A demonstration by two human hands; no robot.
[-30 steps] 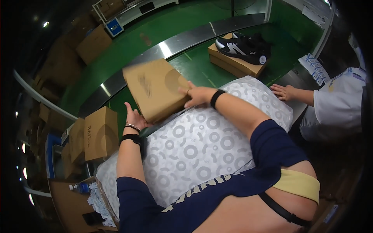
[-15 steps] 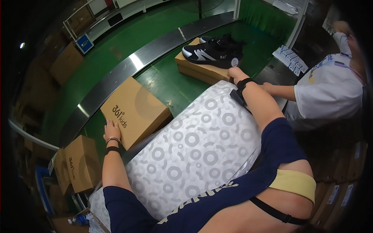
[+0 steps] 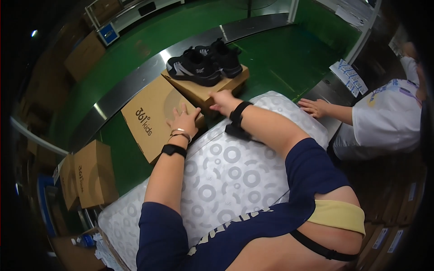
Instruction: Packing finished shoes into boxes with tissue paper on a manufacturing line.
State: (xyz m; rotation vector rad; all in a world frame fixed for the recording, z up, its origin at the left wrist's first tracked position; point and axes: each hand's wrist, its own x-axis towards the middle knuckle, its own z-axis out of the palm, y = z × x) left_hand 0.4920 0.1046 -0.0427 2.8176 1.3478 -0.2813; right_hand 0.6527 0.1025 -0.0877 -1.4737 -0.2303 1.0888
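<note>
My left hand [image 3: 184, 121] lies on the right part of a closed brown shoebox [image 3: 147, 119], its fingers spread over the lid. Behind and to the right of it is another brown shoebox [image 3: 192, 91], carrying a pair of black sports shoes [image 3: 199, 67] with grey-white trim. The two boxes stand close together. At the near side of the box under the shoes is my right hand [image 3: 224, 103], fingers apart and touching the cardboard without wrapping round it. White patterned wrapping paper [image 3: 226, 167] spreads in a wide stack below both forearms.
More brown boxes [image 3: 92, 174] stand at the left. A metal-edged green conveyor [image 3: 271, 58] curves behind. At the right a co-worker in a white shirt [image 3: 384, 113] rests a hand near the paper, beside label sheets [image 3: 350, 77]. A blue-capped bottle [image 3: 83, 240] lies lower left.
The box with the shoes has slid left, up against the closed box, along with my right hand. My left hand has moved from the closed box's left edge to its right part.
</note>
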